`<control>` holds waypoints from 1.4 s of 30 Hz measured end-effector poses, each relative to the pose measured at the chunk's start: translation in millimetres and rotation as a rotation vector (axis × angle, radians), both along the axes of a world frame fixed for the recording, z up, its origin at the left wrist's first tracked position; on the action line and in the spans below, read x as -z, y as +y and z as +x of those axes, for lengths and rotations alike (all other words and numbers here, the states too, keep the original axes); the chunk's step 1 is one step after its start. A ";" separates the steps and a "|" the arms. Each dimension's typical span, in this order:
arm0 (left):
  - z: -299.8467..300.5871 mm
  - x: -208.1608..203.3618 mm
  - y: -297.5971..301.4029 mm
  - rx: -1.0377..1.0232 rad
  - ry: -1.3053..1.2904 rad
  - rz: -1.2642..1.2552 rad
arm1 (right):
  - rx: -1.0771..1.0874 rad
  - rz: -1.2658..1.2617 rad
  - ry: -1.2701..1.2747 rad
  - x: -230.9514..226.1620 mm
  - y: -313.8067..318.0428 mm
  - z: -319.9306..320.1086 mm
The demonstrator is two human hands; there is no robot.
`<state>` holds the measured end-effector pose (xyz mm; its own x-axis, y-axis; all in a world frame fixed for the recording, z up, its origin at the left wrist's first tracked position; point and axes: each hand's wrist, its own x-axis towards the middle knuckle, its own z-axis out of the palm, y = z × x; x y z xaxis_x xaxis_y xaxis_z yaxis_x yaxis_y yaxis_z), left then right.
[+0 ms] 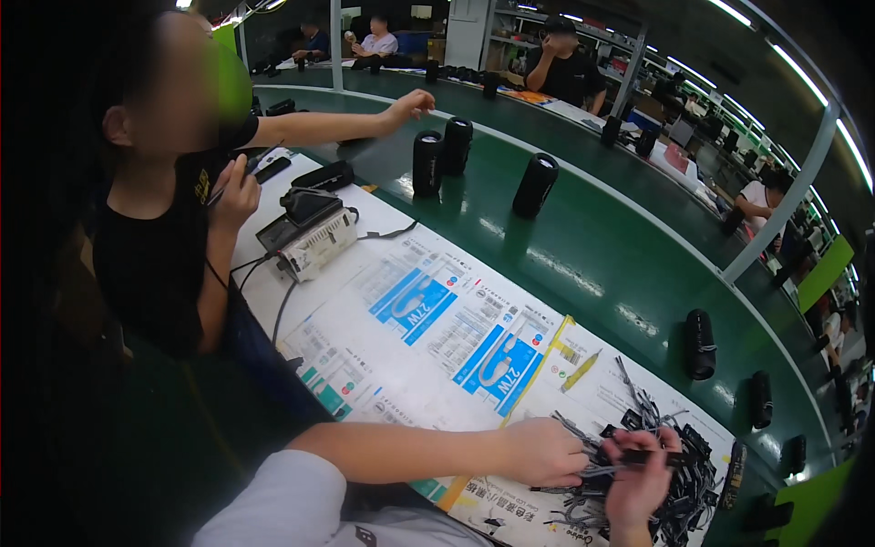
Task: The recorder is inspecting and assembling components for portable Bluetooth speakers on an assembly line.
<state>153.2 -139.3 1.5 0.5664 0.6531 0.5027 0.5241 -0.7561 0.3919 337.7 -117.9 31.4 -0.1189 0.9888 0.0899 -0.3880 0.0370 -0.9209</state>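
Note:
My left hand (545, 453) is closed at the edge of a heap of short grey-and-black cords (697, 474), its fingertips pinched on a grey cord (599, 471). Just right of it, my right hand (641, 483) is raised palm up over the heap, with a small black piece (649, 457) gripped between thumb and fingers. The grey cord runs from the left fingertips toward this black piece; whether the two are joined cannot be made out. Several more cords lie tangled beneath and around both hands.
Printed cardboard sheets (437, 356) cover the white table. Beyond it, a green conveyor belt (583, 264) carries upright black cylinders (535, 185) and others lying down. At left, a co-worker (150, 246) reaches over the belt, beside a small white-and-black device (319, 242). More people sit across.

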 end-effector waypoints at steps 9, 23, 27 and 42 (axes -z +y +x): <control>-89.8 -30.8 150.0 -0.245 0.007 0.191 | -0.186 0.091 0.262 -14.4 5.2 50.3; -197.8 -41.5 314.3 -1.101 -0.099 -0.105 | -0.356 -0.069 0.191 -26.7 10.5 70.6; -189.3 -36.7 314.1 -1.106 -0.270 -0.112 | -0.349 0.112 0.171 -18.5 15.3 64.0; -113.0 -21.4 111.8 -0.123 -1.701 -0.595 | -0.398 0.053 0.012 6.3 2.8 65.8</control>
<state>40.1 -27.6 23.0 -0.3238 0.9374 0.1282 -0.6609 -0.3211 0.6784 403.5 -115.1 25.2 -0.4907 0.8595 0.1430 -0.3926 -0.0716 -0.9169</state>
